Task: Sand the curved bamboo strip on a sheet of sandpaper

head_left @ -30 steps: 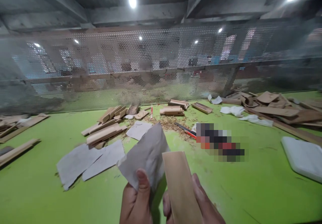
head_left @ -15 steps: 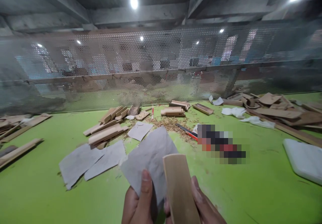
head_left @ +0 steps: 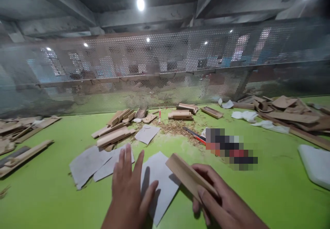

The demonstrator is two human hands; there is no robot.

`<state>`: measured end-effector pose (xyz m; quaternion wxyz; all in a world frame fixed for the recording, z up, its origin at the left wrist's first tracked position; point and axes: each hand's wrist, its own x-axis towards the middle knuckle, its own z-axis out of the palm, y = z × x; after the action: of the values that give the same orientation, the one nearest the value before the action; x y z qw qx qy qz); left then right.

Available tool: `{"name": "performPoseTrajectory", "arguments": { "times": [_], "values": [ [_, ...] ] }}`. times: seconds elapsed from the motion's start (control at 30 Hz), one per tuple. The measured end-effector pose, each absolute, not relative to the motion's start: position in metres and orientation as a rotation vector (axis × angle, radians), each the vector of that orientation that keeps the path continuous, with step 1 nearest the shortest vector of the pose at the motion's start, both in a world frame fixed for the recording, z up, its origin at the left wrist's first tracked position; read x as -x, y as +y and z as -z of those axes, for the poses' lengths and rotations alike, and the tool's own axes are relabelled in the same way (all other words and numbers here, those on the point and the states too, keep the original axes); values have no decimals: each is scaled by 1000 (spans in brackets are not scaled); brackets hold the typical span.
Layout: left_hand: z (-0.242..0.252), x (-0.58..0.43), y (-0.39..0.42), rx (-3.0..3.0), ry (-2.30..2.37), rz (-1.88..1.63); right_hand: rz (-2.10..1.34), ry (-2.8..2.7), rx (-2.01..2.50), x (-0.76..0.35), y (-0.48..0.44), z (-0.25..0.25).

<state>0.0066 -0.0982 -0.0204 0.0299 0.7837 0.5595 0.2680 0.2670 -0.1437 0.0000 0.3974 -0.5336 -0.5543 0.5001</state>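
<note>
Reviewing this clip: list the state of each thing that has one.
Grooved wooden piece: held, groove showing
Right hand: closed on that piece
Left hand: open, fingers spread
Nearest paper sheet: lying flat
Wood shavings: scattered on the green table
Red-and-black tool: lying down, partly pixelated
Ceiling lamps: lit

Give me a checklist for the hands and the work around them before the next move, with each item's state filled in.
1. Wooden piece in hand: ok, the right hand grips its near end.
2. Left hand free: ok, fingers spread, holding nothing.
3. Paper sheet down: ok, it lies on the green table between the hands.
4. Left hand off the paper sheet: cannot tell, they overlap in this view.
5. Table free of shavings: not ok, they are scattered beyond the paper sheet.
</note>
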Motion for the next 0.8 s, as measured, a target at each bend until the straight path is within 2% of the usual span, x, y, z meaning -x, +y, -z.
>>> {"name": "performPoseTrajectory", "arguments": {
  "times": [0.13,0.2,0.37,0.53,0.6,0.8],
  "values": [
    [-1,6,-88,-2452,1308,-270,-939,-1841,1369,-285,-118,-21],
    [-13,-5,-84,-2471,1312,-134,-849,-1994,1301,-284,-100,-29],
    [-31,-28,-55,-2538,1392,-31,-675,-2214,1114,-277,-49,-29],
    [-33,-8,-6,-2503,938,-116,-542,-2344,981,-277,-31,-18],
    [-29,-1,5,-2456,861,2,-568,-2373,887,-277,-36,-17],
    [-18,2,5,-2427,831,10,-727,-2362,747,-276,-50,-6]
  ]
}}
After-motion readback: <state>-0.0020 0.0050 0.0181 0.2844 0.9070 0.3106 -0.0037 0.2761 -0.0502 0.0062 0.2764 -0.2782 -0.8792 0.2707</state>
